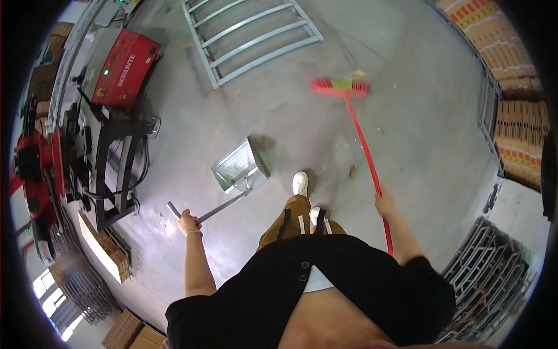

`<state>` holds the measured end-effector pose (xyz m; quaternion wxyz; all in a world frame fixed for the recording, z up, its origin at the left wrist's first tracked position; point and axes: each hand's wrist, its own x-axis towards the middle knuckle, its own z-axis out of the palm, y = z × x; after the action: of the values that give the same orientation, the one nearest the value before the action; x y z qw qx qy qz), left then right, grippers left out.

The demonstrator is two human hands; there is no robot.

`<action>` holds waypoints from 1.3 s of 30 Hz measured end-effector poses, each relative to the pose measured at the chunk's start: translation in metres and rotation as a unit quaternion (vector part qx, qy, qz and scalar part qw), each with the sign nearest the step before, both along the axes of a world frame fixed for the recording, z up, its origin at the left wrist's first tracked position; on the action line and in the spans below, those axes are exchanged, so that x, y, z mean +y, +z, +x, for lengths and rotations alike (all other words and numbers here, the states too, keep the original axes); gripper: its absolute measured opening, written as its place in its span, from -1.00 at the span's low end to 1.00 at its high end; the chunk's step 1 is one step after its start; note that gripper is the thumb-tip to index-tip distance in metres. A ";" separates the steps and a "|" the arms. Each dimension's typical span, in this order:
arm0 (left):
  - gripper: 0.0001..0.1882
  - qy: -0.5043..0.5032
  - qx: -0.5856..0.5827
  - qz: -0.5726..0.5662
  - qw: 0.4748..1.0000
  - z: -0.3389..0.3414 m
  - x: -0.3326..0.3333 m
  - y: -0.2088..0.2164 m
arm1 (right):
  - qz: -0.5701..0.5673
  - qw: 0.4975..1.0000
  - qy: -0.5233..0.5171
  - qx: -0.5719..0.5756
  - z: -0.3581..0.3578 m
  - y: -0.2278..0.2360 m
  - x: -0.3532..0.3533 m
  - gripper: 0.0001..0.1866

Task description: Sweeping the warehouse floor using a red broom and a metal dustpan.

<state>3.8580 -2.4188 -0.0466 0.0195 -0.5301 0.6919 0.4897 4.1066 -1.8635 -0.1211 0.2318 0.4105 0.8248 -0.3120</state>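
Head view looks down at a person on a grey floor [279,122]. Left hand [189,222] has its grip closed tight around the long handle of a metal dustpan [239,168], which sits on the floor by a white shoe [300,182]. Right hand [385,203] is closed around a red broom [343,88], whose brush rests on the floor far ahead.

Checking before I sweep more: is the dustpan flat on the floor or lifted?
On the floor: the metal dustpan rests on the concrete, its handle angled up to the left hand.
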 end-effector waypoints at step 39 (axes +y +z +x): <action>-0.75 0.083 0.107 -0.071 0.988 0.280 0.109 0.085 | -0.033 0.969 0.240 -0.053 0.262 0.064 0.218 -0.57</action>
<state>4.1381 -2.3100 0.0380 -0.1329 -0.5304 0.6764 0.4934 4.3682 -1.6452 -0.0567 0.3571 0.2082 0.8749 -0.2524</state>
